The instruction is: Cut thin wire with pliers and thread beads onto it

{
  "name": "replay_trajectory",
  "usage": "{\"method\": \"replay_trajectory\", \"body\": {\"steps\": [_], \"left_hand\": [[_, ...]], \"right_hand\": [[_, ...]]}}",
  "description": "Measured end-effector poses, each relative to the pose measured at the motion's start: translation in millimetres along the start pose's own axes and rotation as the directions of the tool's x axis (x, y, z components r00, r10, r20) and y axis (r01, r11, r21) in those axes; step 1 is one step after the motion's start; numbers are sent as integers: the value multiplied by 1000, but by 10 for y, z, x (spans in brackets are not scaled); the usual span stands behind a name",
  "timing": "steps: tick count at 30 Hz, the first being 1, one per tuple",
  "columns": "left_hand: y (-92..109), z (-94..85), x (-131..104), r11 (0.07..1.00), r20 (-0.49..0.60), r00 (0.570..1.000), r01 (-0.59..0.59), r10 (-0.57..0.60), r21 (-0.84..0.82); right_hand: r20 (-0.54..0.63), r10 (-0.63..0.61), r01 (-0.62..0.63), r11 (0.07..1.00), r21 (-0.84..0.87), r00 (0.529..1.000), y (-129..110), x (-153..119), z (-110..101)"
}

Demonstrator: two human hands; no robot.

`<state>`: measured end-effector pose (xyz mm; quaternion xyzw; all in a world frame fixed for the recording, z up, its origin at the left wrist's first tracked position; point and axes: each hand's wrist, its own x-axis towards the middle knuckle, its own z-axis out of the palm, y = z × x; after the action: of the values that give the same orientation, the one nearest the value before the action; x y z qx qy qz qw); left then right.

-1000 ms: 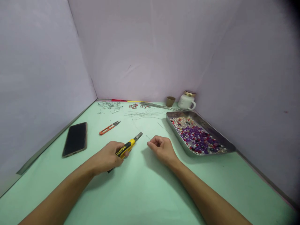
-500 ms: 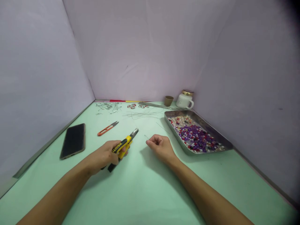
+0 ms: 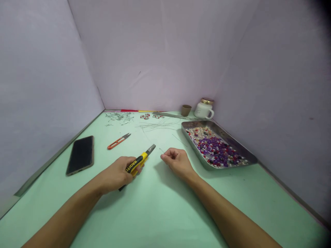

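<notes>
My left hand point(image 3: 123, 173) is wrapped round the yellow-and-black handles of a pair of pliers point(image 3: 141, 161). Their metal jaws point up and to the right and look closed. A short way to the right, my right hand point(image 3: 177, 162) pinches a thin piece of wire point(image 3: 161, 150) between thumb and fingertips. The wire's tip sticks out to the upper left, close to the jaws but apart from them. Behind the hands, long thin wires point(image 3: 157, 125) lie loose on the green table point(image 3: 155, 213).
A metal tray point(image 3: 216, 168) of mixed beads point(image 3: 217, 146) sits on the right. Orange thread snips point(image 3: 119, 141) and a phone point(image 3: 80, 155) lie left. At the back are wire bits point(image 3: 119, 117), beaded rings point(image 3: 145, 116), a brown cup point(image 3: 186, 110) and a white mug point(image 3: 203, 110).
The pliers have turned slightly, their handles have drawn together, and the jaws have come a little nearer the wire. My right hand has hardly moved.
</notes>
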<state>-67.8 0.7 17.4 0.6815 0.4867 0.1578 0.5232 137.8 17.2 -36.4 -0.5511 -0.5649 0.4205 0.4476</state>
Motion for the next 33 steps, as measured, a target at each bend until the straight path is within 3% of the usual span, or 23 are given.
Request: {"method": "replay_trajectory", "body": {"steps": [9, 17, 27, 33], "left_hand": [[45, -11, 4, 1000, -96, 995, 29, -28, 11], [2, -45, -4, 999, 39, 999, -29, 30, -29], [-10, 10, -3, 1000, 3, 1000, 1, -1, 17], [-9, -8, -3, 1000, 24, 1000, -1, 0, 30]], "right_hand": [[66, 53, -55, 998, 38, 996, -26, -20, -15], [160, 199, -240, 922, 303, 967, -75, -22, -30], [241, 234, -312, 873, 374, 942, -74, -13, -55], [216, 247, -310, 887, 343, 945, -53, 3, -42]]}}
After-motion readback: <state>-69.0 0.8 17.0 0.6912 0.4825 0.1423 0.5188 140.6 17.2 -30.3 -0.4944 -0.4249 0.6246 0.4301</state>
